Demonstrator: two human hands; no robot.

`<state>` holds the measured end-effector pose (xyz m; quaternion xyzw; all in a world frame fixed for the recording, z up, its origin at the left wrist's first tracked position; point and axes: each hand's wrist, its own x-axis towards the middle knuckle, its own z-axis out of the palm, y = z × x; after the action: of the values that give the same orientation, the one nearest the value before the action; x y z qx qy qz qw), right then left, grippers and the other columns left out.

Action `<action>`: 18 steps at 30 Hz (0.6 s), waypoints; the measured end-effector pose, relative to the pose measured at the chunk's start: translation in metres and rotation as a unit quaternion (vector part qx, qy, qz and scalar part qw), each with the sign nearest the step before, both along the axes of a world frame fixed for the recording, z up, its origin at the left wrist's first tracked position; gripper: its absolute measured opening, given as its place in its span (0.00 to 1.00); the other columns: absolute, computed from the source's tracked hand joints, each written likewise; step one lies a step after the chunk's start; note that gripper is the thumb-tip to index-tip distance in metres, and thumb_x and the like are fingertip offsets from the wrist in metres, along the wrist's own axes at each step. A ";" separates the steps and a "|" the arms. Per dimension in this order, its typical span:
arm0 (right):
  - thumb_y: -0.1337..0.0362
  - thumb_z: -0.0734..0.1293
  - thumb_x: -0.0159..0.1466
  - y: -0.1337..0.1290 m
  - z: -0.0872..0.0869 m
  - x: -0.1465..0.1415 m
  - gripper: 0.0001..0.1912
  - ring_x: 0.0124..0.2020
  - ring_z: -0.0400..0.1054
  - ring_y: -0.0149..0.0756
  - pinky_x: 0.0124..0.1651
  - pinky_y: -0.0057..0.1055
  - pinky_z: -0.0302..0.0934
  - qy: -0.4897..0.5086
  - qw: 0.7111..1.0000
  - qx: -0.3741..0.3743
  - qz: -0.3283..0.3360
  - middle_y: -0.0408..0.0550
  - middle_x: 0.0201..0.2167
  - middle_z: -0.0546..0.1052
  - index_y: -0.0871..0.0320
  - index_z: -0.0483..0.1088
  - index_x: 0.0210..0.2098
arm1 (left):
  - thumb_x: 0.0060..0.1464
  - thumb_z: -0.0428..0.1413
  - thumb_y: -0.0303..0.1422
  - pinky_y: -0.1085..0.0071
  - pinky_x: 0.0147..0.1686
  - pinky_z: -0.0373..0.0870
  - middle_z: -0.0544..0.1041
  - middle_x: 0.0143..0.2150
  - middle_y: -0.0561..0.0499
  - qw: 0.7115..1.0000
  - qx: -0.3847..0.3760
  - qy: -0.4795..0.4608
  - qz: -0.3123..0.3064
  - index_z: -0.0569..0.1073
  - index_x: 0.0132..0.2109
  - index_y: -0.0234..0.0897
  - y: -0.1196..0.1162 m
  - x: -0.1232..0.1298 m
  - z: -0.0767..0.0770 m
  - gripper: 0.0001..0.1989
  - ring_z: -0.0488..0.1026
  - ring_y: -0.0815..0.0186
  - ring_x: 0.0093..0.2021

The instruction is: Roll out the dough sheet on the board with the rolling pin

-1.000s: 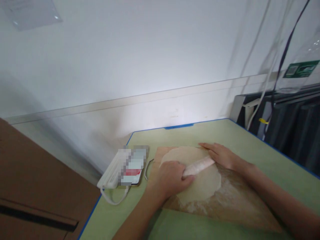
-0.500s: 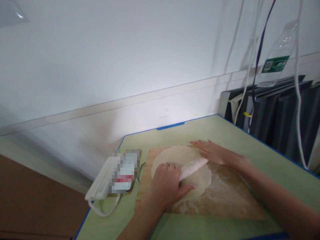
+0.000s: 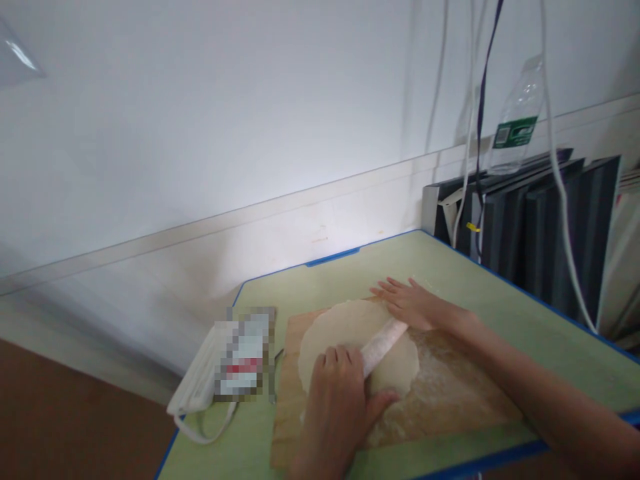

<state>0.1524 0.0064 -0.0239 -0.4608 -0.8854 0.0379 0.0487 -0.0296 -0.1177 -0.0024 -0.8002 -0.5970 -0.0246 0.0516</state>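
Observation:
A flour-dusted rolling pin (image 3: 383, 347) lies slantwise across a thin, round sheet of dough (image 3: 327, 327). My left hand (image 3: 340, 390) covers the near end of the pin, fingers curled over it and thumb stuck out to the right above the dough. At the far end, my right hand (image 3: 413, 305) rests its palm on the pin with the fingers stretched out and spread past the dough's edge. Under the dough is a wooden board (image 3: 460, 380), its right part streaked with flour. Both pin ends are hidden beneath my hands.
The board sits on a green table (image 3: 400, 257) with blue edging, against a white wall. On the left lie a white face mask (image 3: 197, 383) and a blurred-out phone (image 3: 249, 357). Dark panels (image 3: 545, 220), hanging cables and a plastic bottle (image 3: 515, 130) stand at the right.
The view has shifted slightly, moving the cables and bottle leftward. The fingers of my right hand are spread wider. Both hands stay on the rolling pin.

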 end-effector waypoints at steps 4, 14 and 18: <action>0.61 0.46 0.65 -0.009 0.002 0.002 0.24 0.60 0.48 0.47 0.54 0.58 0.47 0.008 1.000 0.029 -0.004 0.55 0.60 0.57 0.54 0.56 0.58 | 0.45 0.55 0.51 0.58 0.38 0.63 0.69 0.36 0.46 0.998 -0.001 -0.029 0.056 0.69 0.39 0.34 -0.012 0.007 -0.001 0.24 0.65 0.55 0.38; 0.60 0.45 0.65 -0.039 0.001 0.011 0.26 0.60 0.48 0.44 0.57 0.52 0.46 0.039 0.998 0.047 -0.019 0.52 0.60 0.57 0.60 0.60 0.56 | 0.40 0.50 0.60 0.61 0.34 0.63 0.70 0.38 0.41 0.998 0.053 0.018 0.043 0.69 0.46 0.31 -0.041 0.019 -0.024 0.38 0.66 0.55 0.37; 0.57 0.46 0.65 -0.044 -0.006 0.016 0.26 0.60 0.49 0.42 0.58 0.48 0.46 0.081 0.994 0.066 -0.024 0.51 0.60 0.57 0.59 0.60 0.56 | 0.46 0.46 0.59 0.62 0.34 0.63 0.71 0.42 0.38 0.994 0.109 0.029 -0.006 0.68 0.50 0.31 -0.054 0.015 -0.040 0.37 0.67 0.53 0.40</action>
<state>0.1683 -0.0374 -0.0301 -0.4727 -0.8679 0.0154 0.1518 -0.0144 -0.1714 -0.0426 -0.7937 -0.5841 -0.0668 0.1559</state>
